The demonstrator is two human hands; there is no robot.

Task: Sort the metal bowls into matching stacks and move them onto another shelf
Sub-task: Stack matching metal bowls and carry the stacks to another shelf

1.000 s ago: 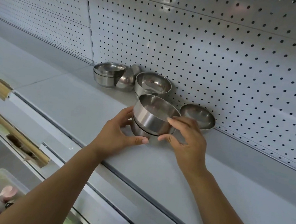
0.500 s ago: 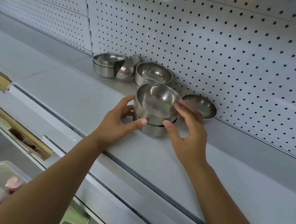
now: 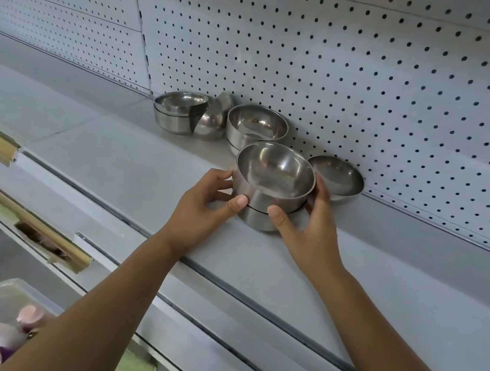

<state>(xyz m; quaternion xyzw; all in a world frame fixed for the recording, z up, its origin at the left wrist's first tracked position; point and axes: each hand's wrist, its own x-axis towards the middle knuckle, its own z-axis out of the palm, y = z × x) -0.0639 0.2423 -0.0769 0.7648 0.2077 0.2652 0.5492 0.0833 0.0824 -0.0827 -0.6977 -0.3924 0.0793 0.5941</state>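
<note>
Left hand (image 3: 202, 207) and right hand (image 3: 309, 233) clasp the two-bowl stack (image 3: 266, 203) between them; the seemingly unseated top bowl (image 3: 274, 170) could slip on lifting.

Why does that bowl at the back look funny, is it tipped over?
Tipped. The bowl shows its rounded outside, lying sideways between the left stack and middle stack.
</note>
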